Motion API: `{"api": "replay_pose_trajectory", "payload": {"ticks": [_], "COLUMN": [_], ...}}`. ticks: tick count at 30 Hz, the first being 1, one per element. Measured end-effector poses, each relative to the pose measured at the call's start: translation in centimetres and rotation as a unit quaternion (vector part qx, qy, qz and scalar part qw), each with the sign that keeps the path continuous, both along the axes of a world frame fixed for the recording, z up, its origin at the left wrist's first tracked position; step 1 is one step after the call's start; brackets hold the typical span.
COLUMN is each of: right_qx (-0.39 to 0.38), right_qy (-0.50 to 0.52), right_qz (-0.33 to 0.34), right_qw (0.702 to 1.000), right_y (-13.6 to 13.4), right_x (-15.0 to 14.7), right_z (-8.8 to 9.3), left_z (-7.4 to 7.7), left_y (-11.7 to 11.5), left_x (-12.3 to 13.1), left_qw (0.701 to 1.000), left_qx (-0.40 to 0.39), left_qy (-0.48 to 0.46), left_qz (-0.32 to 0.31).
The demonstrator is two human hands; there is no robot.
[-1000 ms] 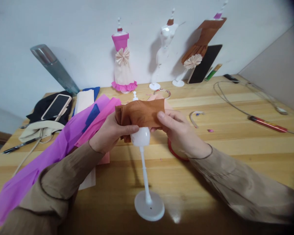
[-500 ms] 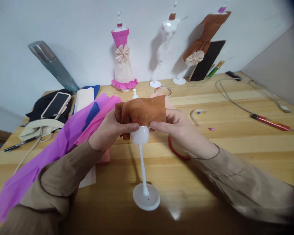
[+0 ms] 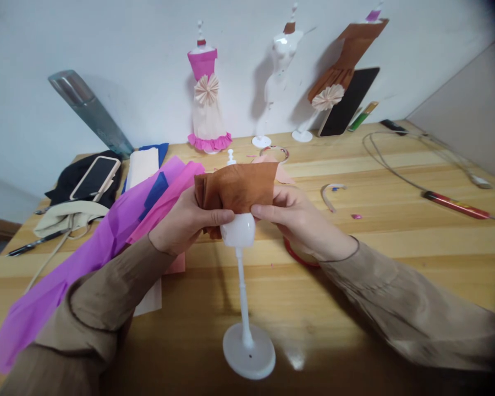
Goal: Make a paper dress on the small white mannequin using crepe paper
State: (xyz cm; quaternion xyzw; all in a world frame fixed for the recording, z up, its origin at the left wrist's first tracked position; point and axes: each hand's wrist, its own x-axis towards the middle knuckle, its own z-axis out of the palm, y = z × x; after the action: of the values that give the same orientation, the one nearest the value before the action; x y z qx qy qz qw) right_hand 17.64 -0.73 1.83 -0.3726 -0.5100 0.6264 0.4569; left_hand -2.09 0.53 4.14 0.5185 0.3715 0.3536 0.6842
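White mannequin (image 3: 238, 232) has its base (image 3: 259, 360) shifted toward six o'clock, left hand (image 3: 183, 220) and right hand (image 3: 305, 223) clamped on brown sheet (image 3: 247, 188) across its torso (hips bare, seemingly unfastened).

Your left sleeve (image 3: 119, 291) and right sleeve (image 3: 400, 308) are long and soft brown. The left one has a big fold (image 3: 80, 316) across it. The right one is wrinkly, with a thin dark edge (image 3: 357, 250) at its end. Your left hand (image 3: 181, 220) and right hand (image 3: 299, 219) are bare.

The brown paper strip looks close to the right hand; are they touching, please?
Touching: in the head view, the right hand pinches the brown paper strip, thumb over its lower edge.
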Motion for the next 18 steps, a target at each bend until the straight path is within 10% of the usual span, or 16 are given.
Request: {"api": "replay_pose_trajectory", "payload": {"ticks": [18], "right_qx": [-0.009], "right_qy": [-0.002], "right_qz": [-0.025], "right_qw": [1.0], "right_y": [-0.18], "right_x": [-0.42], "right_z": [-0.18], "left_z": [0.03], "left_y": [-0.04], "left_x": [0.19], "left_qw": [1.0], "left_qx": [0.018], "left_qy": [-0.023], "left_qz": [0.011]}}
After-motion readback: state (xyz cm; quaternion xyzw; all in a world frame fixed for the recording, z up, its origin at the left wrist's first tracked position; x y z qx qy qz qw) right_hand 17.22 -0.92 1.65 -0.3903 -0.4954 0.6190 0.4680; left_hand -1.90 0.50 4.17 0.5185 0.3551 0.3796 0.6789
